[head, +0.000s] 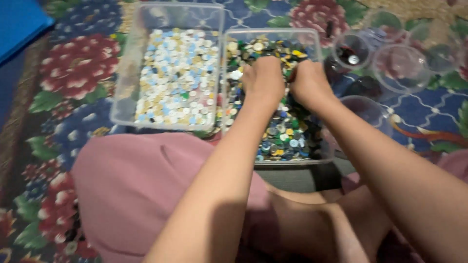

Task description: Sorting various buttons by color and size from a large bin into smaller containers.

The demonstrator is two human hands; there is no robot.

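Note:
My left hand (pixel 263 78) and my right hand (pixel 308 82) both reach into a clear plastic bin (pixel 319 48) filled with mixed dark, green, yellow and blue buttons (pixel 285 136). Both hands are curled with the fingers down among the buttons near the bin's far end; the fingertips are hidden, so what they hold is unclear. To the left stands a second clear bin (pixel 127 87) holding mostly white, cream and light blue buttons (pixel 178 73).
Several clear plastic cups (pixel 404 68) sit to the right of the bins, one (pixel 352 51) with a few dark items inside. All rests on a floral carpet (pixel 73 63). My knees in pink cloth (pixel 131 190) are below the bins. A blue object (pixel 19 22) lies top left.

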